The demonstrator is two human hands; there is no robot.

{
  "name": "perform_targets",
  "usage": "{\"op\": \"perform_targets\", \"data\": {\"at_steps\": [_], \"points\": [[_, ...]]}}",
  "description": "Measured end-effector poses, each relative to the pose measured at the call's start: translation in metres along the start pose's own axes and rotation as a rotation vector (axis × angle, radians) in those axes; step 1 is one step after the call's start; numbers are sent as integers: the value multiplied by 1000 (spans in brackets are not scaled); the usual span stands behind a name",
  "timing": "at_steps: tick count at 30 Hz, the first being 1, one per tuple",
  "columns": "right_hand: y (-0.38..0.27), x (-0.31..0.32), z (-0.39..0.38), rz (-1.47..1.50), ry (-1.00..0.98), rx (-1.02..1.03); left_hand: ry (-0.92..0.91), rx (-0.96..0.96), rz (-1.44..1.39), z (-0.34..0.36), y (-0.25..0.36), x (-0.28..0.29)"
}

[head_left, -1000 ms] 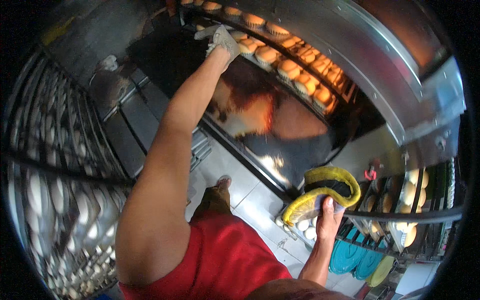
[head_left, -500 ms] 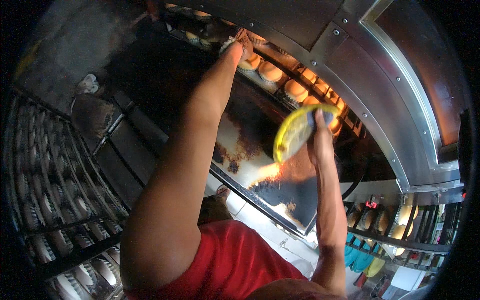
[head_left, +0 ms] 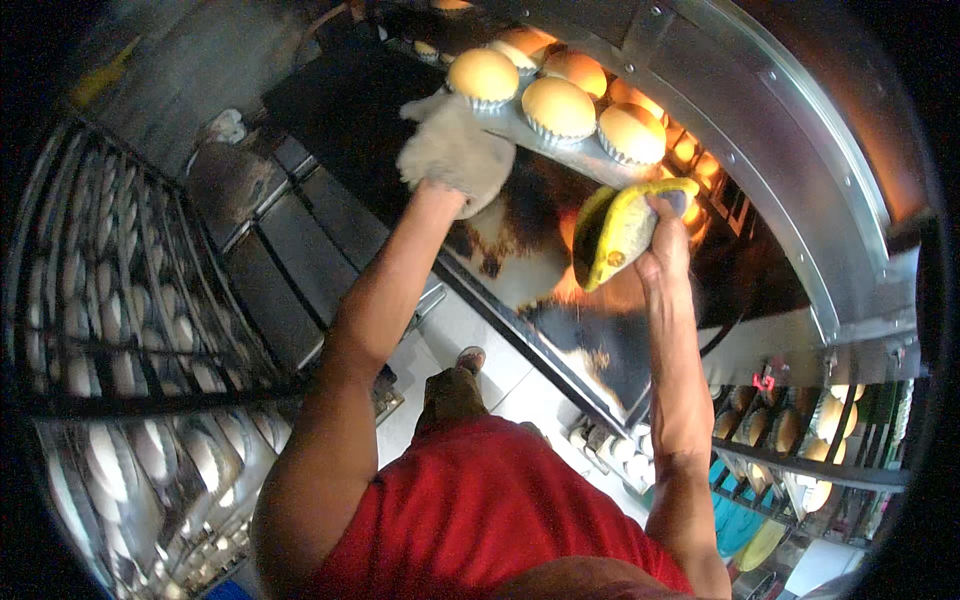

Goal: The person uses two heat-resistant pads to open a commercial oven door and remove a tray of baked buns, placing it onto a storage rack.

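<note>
At the far left stands a tall wire rack (head_left: 120, 380) whose shelves are filled with rows of pale, unbaked dough pieces (head_left: 200, 455) in small tins. To the right of it the person's left forearm rises from the lower edge toward the oven, and the left hand (head_left: 455, 160) wears a thick grey oven mitt (head_left: 440, 150). This mitt is closed on the near left edge of a metal baking tray (head_left: 545, 145), which is pulled partly out of the oven opening (head_left: 640, 60) and is held up above the dark oven door (head_left: 520, 270). On the tray sit golden baked buns (head_left: 560, 105) in fluted tins, close beside each other in rows; more buns glow orange deeper inside the oven behind them. Below the tray, on the glass of the door, an orange reflection of fire is visible. Further to the right, the right hand (head_left: 660, 255) is bare and grips a folded yellow pot holder (head_left: 620, 230), pressing it up against the underside of the tray near its right end; the fingers are wrapped around the cloth. Below, between the two arms, the person's red shirt (head_left: 480, 510) and one shoe on the pale floor tiles (head_left: 450, 330) are seen. At the far right is another rack (head_left: 800, 440) with browned buns on its shelves.
</note>
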State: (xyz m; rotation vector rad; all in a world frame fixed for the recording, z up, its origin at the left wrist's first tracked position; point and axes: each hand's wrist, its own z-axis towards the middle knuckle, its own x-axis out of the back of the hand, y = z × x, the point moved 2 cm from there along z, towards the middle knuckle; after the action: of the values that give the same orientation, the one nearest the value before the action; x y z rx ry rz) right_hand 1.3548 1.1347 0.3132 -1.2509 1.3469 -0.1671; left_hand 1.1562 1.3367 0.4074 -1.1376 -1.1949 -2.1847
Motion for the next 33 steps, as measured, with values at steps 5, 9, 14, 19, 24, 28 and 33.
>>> {"op": "perform_targets", "data": {"at_steps": [5,9,14,19,24,28,33], "points": [[-3,20,-85,-94,-37,-13,210,-297,84,-64,-45,23],[-5,56,-138,-144,14,43,267,-523,115,-123,-52,29],[-5,87,-232,-172,-13,51,197,-477,103,-222,-73,57],[-1,118,-336,-197,-2,99,53,-397,0,-320,-89,85],[9,142,-454,-206,88,192,80,-494,44,-418,-116,110],[17,154,-552,-218,196,277,-239,-405,-88,-482,-143,133],[21,187,-653,-238,333,387,162,-848,240,-557,-145,154]]}}
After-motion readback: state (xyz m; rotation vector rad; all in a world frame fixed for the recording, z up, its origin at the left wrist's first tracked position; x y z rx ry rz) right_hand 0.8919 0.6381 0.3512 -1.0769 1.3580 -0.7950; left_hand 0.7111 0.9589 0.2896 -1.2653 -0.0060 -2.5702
